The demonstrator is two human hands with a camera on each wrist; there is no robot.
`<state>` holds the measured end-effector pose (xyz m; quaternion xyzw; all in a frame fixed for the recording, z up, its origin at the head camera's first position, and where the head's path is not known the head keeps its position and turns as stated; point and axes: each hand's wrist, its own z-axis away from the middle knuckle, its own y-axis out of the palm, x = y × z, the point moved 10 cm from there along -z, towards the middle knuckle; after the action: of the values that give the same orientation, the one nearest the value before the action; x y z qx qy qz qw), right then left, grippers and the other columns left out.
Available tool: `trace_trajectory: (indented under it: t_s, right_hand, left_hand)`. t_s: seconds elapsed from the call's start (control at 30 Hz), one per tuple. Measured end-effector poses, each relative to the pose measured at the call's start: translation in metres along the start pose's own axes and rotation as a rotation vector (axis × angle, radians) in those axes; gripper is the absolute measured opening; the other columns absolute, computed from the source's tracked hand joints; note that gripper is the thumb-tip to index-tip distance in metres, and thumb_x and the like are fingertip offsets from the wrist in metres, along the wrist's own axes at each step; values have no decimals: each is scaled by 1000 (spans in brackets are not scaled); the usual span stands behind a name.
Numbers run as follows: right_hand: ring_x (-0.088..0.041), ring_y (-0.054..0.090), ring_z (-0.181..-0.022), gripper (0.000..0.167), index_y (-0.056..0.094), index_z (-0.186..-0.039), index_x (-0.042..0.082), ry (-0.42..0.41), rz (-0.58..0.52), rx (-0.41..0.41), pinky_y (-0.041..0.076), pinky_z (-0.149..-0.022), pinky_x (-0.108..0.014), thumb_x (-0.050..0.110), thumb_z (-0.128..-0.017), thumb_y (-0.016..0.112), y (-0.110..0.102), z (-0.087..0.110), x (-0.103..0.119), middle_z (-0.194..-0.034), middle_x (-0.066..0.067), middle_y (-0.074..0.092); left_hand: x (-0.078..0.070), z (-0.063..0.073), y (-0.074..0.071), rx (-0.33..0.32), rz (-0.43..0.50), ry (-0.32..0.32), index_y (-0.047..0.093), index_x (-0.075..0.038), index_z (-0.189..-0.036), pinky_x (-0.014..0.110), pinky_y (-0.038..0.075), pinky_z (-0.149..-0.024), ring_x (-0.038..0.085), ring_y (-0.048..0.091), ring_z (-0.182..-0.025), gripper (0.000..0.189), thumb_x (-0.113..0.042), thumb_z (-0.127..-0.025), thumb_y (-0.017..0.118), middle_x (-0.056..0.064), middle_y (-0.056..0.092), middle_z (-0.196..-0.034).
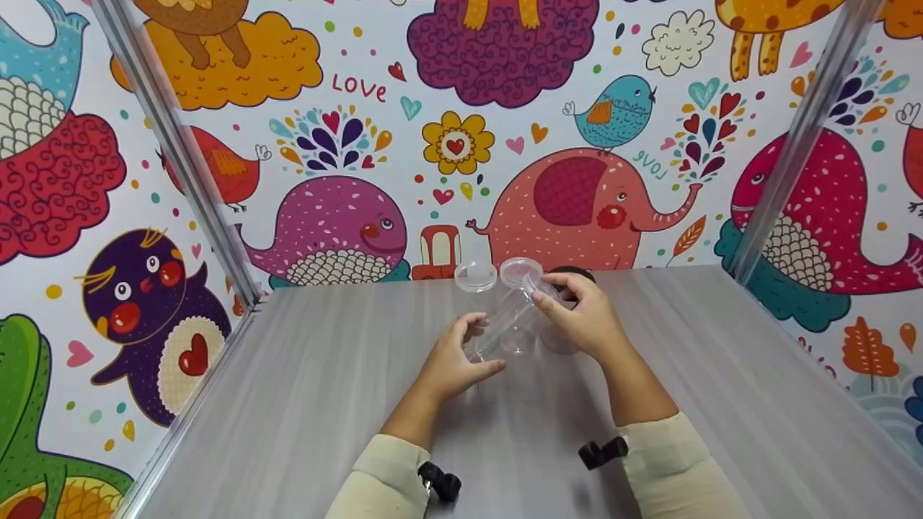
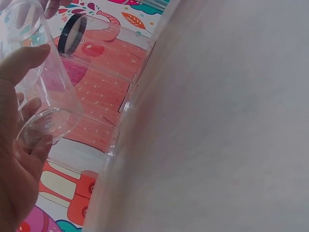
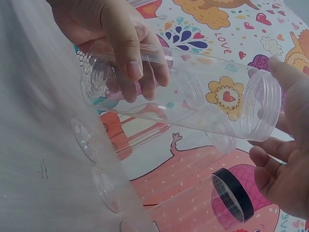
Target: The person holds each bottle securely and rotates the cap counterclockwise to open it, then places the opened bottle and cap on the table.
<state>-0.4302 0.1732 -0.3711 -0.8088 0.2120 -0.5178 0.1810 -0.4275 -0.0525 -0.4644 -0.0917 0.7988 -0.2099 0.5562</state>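
A clear plastic jar point(image 1: 499, 326) is held tilted above the table, its open mouth up toward the right. My left hand point(image 1: 456, 358) grips it near the base, thumb on one side and fingers on the other. At the threaded mouth, my right hand point(image 1: 585, 317) holds the rim between thumb and fingers. The right wrist view shows the jar point(image 3: 193, 104) lying across between both hands, with nothing visible inside. Behind it stand two more clear open jars, one rim point(image 1: 476, 277) left of the other rim point(image 1: 520, 271).
A clear jar with a black lid point(image 3: 232, 195) stands at the right end of the row, partly hidden by my right hand in the head view. The grey wood-grain table point(image 1: 324, 389) ends at a wall point(image 1: 447, 194) printed with cartoon animals. Metal posts point(image 1: 180, 144) frame its corners.
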Motion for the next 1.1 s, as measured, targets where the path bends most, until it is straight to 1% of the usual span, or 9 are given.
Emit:
trace_trajectory:
  t_s: [0.1,0.2,0.3,0.4,0.53,0.67,0.87,1.0,1.1]
  right_hand:
    - [-23,61,-100,47,73,-135,22,1,-9,-1,61,-83,-29,48,-96,78,1,0,-1,-123,-8,70]
    - [-23,63,-103,46,73,-135,22,-12,-17,2,63,-88,-34,47,-97,78,1,0,0,-126,-8,71]
    - [-25,66,-112,45,72,-137,23,-22,-38,14,64,-99,-44,45,-98,77,2,1,1,-134,-8,70]
    - [-29,66,-125,43,72,-138,23,-31,-68,36,60,-108,-51,42,-99,76,3,2,2,-144,-8,66]
    - [-31,62,-136,40,71,-139,23,-51,-112,55,56,-112,-54,34,-101,73,3,2,4,-153,-7,62]
    - [-31,58,-142,37,71,-140,25,-52,-150,65,52,-117,-55,28,-103,71,4,2,4,-155,-4,61]
    - [-33,57,-145,39,70,-140,24,-50,-171,70,50,-119,-56,18,-102,67,5,2,4,-156,-4,59]
    - [-33,56,-146,40,71,-139,20,-69,-197,74,50,-119,-56,11,-100,64,6,3,8,-156,-6,58]
    - [-33,56,-144,40,70,-139,18,-95,-210,74,51,-118,-57,10,-100,65,5,2,11,-156,-7,58]
  left_hand:
    - [0,0,0,-2,-1,5,52,-18,-151,59,48,-120,28,60,-140,88,-44,-79,94,11,63,-147]
    - [0,0,-1,-5,1,8,51,-17,-152,59,48,-120,28,60,-140,89,-44,-79,94,11,63,-147]
    - [0,-1,0,-5,4,8,51,-16,-153,59,48,-120,28,60,-140,90,-45,-79,94,11,62,-148]
    - [1,-1,-1,-4,10,1,50,-17,-153,59,49,-119,28,60,-141,90,-43,-79,94,10,62,-149]
    - [2,-1,-1,-9,15,-6,50,-17,-153,59,50,-118,28,59,-142,88,-40,-81,94,9,62,-149]
    - [2,-1,-1,-12,19,-8,51,-19,-152,59,49,-119,26,60,-142,86,-39,-80,94,5,63,-148]
    - [1,0,-2,-12,15,-13,51,-23,-152,58,49,-119,26,59,-142,86,-40,-80,94,3,62,-147]
    - [3,0,-1,-13,8,-33,51,-26,-151,58,48,-120,26,58,-143,84,-37,-80,94,3,61,-148]
    - [3,0,-1,-13,5,-29,51,-26,-151,58,47,-122,26,58,-143,84,-37,-80,94,3,61,-147]
